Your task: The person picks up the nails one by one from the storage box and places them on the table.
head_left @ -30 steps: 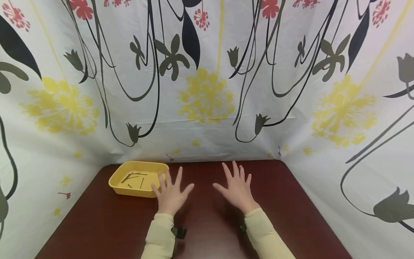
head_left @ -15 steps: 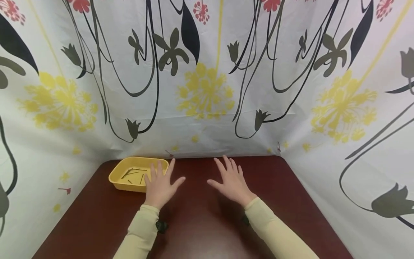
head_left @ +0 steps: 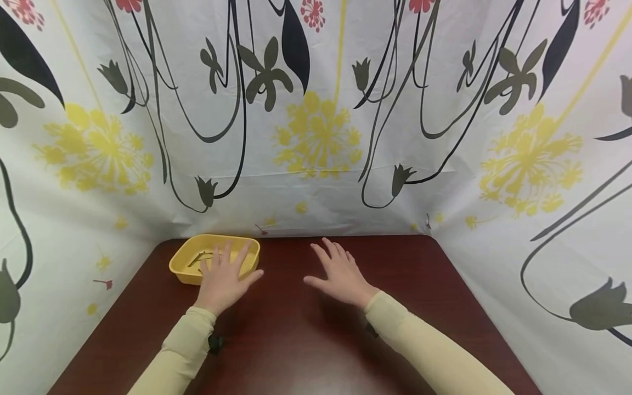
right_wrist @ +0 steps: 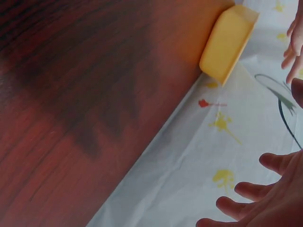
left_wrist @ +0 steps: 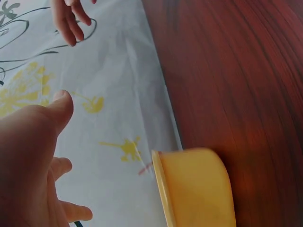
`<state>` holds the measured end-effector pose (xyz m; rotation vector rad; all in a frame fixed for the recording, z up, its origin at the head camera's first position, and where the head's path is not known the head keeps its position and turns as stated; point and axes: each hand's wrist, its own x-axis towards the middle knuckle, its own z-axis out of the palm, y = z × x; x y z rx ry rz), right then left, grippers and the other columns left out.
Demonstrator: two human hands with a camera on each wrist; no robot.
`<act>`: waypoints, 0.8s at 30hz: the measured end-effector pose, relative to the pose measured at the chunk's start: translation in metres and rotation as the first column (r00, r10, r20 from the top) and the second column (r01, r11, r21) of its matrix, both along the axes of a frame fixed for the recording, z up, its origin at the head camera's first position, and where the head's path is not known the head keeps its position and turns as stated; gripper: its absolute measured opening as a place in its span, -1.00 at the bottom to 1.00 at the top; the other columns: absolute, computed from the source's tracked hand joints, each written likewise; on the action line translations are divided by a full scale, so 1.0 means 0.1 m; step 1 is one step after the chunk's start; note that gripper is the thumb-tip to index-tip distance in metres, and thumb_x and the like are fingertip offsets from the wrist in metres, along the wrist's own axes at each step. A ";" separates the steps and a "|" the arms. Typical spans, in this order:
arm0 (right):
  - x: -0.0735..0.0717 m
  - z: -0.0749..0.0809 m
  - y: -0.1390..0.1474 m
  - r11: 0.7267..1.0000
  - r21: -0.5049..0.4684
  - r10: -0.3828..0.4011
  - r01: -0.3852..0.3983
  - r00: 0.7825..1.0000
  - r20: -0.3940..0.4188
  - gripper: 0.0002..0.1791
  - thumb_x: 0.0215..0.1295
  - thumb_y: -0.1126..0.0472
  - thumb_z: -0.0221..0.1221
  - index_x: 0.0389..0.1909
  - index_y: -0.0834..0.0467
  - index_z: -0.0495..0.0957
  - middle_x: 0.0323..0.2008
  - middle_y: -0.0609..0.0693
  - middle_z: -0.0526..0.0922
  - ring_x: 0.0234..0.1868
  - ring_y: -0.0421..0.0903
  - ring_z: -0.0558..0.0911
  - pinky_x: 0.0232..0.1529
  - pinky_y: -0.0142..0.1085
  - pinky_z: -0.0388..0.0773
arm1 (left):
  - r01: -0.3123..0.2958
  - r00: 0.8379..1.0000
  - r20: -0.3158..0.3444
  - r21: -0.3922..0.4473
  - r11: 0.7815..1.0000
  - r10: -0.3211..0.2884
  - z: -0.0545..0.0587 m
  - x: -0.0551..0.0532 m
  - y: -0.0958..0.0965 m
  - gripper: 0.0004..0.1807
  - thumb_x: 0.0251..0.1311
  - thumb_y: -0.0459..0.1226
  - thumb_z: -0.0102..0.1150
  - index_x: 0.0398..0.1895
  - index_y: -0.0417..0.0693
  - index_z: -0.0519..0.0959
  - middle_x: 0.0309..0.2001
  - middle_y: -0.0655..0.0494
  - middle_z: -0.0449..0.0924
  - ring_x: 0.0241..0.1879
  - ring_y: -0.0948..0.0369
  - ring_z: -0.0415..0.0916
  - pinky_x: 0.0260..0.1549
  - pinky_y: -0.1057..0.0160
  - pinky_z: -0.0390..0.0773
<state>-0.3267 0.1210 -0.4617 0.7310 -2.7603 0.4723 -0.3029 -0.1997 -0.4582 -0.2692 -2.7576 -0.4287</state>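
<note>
Head view: the left hand (head_left: 222,284), fingers spread wide and empty, overlaps the right part of the yellow tray (head_left: 186,278), which sits far left on the surface (head_left: 291,329), thin sticks (head_left: 197,257) inside. Farther right, the right hand (head_left: 343,281) is likewise spread, empty.

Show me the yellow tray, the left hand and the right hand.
Yellow tray (right_wrist: 228,46): right wrist view, middle of its outer side wall.
Left hand (head_left: 223,281): head view, back of the hand.
Right hand (head_left: 342,278): head view, back of the hand.
</note>
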 end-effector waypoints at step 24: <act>-0.18 0.07 -0.94 0.990 0.066 0.120 -0.126 0.990 0.079 0.08 0.21 -0.65 -0.16 0.62 -0.12 -0.03 0.57 0.04 0.02 0.53 0.09 0.09 0.38 0.20 0.15 | 0.023 1.000 0.017 -0.028 0.999 -0.023 -0.05 -0.02 -1.00 -0.01 0.27 0.38 0.01 0.61 0.07 0.08 0.51 -0.38 -0.05 0.46 -0.41 -0.22 0.14 -0.60 -0.18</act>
